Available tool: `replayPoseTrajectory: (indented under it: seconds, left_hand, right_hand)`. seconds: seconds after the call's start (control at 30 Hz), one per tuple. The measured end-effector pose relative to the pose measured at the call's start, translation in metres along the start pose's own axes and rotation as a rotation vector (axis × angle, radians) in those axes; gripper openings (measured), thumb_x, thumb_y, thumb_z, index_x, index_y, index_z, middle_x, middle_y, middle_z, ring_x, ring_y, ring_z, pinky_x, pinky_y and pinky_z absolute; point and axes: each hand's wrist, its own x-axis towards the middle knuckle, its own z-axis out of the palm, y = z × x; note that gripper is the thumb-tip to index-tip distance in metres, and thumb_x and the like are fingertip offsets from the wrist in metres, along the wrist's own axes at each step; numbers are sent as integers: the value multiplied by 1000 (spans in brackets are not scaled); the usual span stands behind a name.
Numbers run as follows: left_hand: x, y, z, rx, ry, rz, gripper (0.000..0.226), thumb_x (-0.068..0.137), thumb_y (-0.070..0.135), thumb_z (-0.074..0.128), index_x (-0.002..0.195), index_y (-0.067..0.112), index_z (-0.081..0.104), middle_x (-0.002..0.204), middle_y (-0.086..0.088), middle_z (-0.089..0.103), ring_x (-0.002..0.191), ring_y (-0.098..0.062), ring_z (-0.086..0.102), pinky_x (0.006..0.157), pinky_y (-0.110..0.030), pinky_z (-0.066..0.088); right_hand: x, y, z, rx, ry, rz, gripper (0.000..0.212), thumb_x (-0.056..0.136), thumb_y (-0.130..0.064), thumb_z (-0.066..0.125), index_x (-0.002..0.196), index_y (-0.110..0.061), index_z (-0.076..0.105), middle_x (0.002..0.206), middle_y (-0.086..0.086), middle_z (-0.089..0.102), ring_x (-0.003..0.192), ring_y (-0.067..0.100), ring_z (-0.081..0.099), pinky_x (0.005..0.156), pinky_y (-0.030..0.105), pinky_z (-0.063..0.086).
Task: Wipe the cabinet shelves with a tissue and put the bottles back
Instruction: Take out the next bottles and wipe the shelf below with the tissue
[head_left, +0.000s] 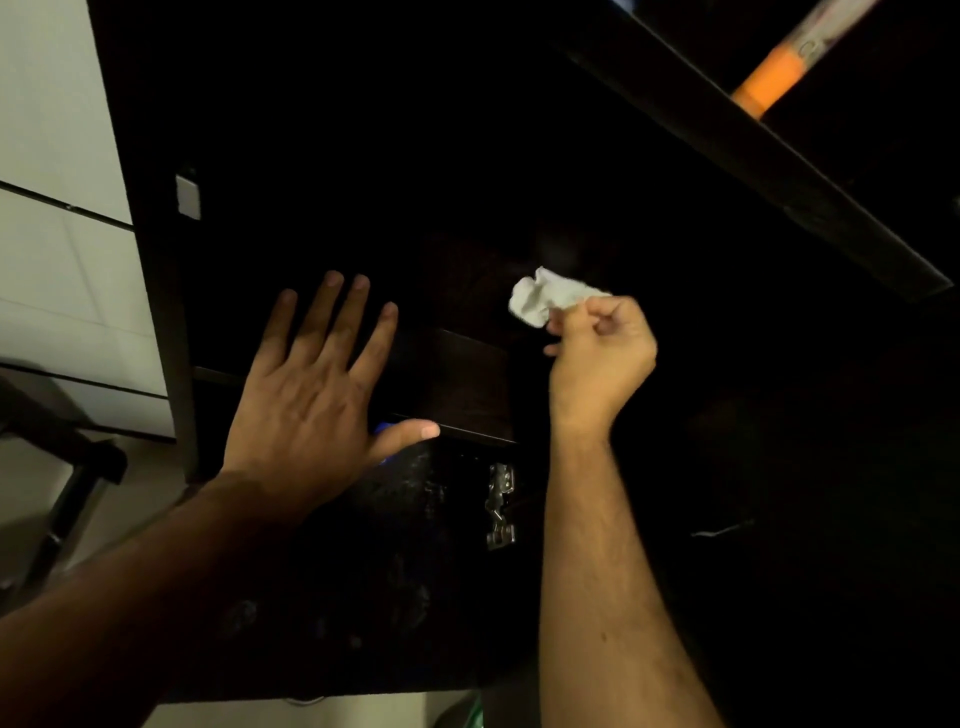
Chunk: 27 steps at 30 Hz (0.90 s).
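A dark wooden cabinet fills the view, its inside almost black. My right hand (597, 353) pinches a crumpled white tissue (545, 299) and holds it just above the middle shelf (457, 379). My left hand (317, 395) is spread flat with straight fingers over the shelf's front edge at the left. A small blue object (383, 429) peeks out under its thumb. A bottle with an orange band (769, 80) stands on the upper shelf (779, 171) at the top right; its top is cut off by the frame.
A metal door hinge (500, 506) is fixed on the cabinet divider below the shelf. White tiled wall (57, 208) lies left of the cabinet. A dark stool or stand (67, 457) sits at the lower left on a pale floor.
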Motion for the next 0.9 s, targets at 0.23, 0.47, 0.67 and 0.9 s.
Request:
replayPoseTrajectory:
  seconds: [0.23, 0.47, 0.67, 0.9]
  left_hand:
    - [1, 3, -5, -20, 15, -39, 102, 84, 84, 17, 153, 9, 23, 159, -22, 17, 150, -33, 6, 121, -52, 3]
    - [10, 33, -18, -176, 109, 135, 99, 87, 80, 19, 153, 7, 22, 161, -24, 6, 150, -36, 4, 120, -54, 13]
    - [45, 60, -16, -221, 152, 162, 95, 90, 77, 19, 155, 8, 11, 161, -25, -2, 150, -35, -5, 121, -52, 8]
    - [42, 58, 8, -73, 134, 176, 99, 88, 79, 13, 155, 6, 13, 160, -26, -4, 150, -36, -6, 120, -54, 9]
  right_hand:
    - [-11, 25, -2, -618, -181, -73, 22, 81, -26, 76, 66, -26, 60, 60, -12, 61, 60, 6, 61, 56, 28, 54]
    - [26, -32, -10, 26, 82, 15, 17, 79, -1, 69, 76, -16, 62, 68, 8, 68, 55, 18, 65, 51, 35, 54]
    - [48, -71, -8, 321, 267, -149, 19, 88, 1, 65, 104, 10, 65, 93, 12, 69, 84, 22, 67, 81, 38, 56]
    - [27, -31, -12, -60, 280, -281, 16, 82, -15, 72, 94, -5, 73, 89, 6, 73, 86, 17, 69, 82, 33, 55]
